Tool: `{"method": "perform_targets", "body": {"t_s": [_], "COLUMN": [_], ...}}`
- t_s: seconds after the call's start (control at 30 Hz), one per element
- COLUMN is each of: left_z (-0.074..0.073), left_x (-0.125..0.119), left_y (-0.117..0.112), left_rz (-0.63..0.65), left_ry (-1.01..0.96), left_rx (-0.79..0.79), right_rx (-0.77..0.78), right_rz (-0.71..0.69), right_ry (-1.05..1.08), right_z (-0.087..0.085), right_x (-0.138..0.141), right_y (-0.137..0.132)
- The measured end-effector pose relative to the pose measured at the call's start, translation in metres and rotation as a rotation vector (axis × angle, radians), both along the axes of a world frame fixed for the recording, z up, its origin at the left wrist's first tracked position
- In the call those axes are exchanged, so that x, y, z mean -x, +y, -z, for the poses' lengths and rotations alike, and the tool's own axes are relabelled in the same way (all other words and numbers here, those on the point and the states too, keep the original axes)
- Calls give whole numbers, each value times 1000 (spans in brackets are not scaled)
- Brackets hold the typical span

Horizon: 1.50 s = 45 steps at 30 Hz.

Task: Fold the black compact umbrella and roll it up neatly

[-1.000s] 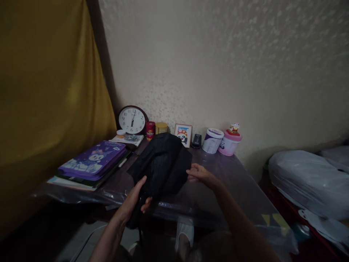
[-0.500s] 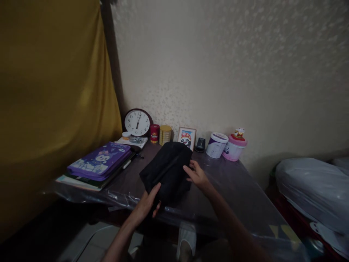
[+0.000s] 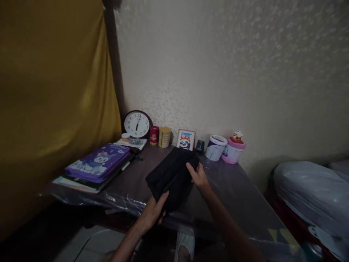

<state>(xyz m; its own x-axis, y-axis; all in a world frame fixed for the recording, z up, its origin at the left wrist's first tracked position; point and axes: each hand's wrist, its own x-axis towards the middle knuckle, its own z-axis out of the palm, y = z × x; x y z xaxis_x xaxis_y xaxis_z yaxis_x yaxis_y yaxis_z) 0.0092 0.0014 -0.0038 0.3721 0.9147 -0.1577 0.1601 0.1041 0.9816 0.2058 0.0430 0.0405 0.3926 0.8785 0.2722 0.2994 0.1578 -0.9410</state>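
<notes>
A folded piece of black cloth (image 3: 171,174) is held over the near part of the dark table (image 3: 223,196). My left hand (image 3: 154,211) grips its lower left edge, thumb on top and fingertips curled beneath. At the upper right edge, my right hand (image 3: 198,177) holds the cloth with its thumb on top; the other fingers are partly hidden. The cloth is too dark to show what kind of item it is.
Along the wall stand a clock (image 3: 137,124), a red tin (image 3: 154,135), a yellow container (image 3: 164,137), a panda picture frame (image 3: 185,139), a white tub (image 3: 216,147) and a pink tub (image 3: 233,151). A purple case (image 3: 99,162) lies on books at left.
The black cloth and both hands have shifted slightly right and down in view. My right hand has closed on the cloth's right edge; its fingers were looser before.
</notes>
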Motion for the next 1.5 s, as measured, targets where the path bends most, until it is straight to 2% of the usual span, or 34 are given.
{"method": "perform_targets", "body": {"t_s": [0.1, 0.2, 0.27, 0.47, 0.57, 0.77, 0.87, 0.93, 1.0, 1.1, 1.2, 1.3, 1.5], "left_z": [1, 2, 2, -3, -4, 4, 13, 20, 24, 25, 21, 18, 23], "left_x": [-5, -11, -15, -22, -26, -35, -38, -38, -38, -36, -31, -27, -33], "left_y": [-2, -4, -6, -13, -16, -20, -21, -21, -19, -17, -17, -20, -25], "left_rz": [2, -50, -65, -8, -13, -22, 15, 54, 59, 108, 287, 413, 316], "left_ry": [46, 102, 190, 555, 677, 728, 653, 515, 332, 1, -242, -265, -68], "left_rx": [-92, -300, -380, -459, -501, -562, -572, -547, -450, -145, 97, 159, 82], "right_rx": [8, -3, -16, -88, -105, -121, -113, -88, -75, -73, -49, -25, -36], "right_rz": [42, 107, 118, 79, 40, 23, 24, 54, 89, 101, 66, 26, -22], "right_ry": [9, 62, 96, 308, 413, 570, 629, 651, 673, 723, 762, 766, 699], "right_z": [1, 1, 3, 8, 9, 20, 25, 26, 25, 20, 14, 11, 11], "right_x": [8, 14, 16, 22, 26, 24, 17, 12, 6, 0, -3, -5, -3], "right_y": [-1, 1, 3, 5, 5, 9, 12, 13, 13, 12, 10, 8, 4]}}
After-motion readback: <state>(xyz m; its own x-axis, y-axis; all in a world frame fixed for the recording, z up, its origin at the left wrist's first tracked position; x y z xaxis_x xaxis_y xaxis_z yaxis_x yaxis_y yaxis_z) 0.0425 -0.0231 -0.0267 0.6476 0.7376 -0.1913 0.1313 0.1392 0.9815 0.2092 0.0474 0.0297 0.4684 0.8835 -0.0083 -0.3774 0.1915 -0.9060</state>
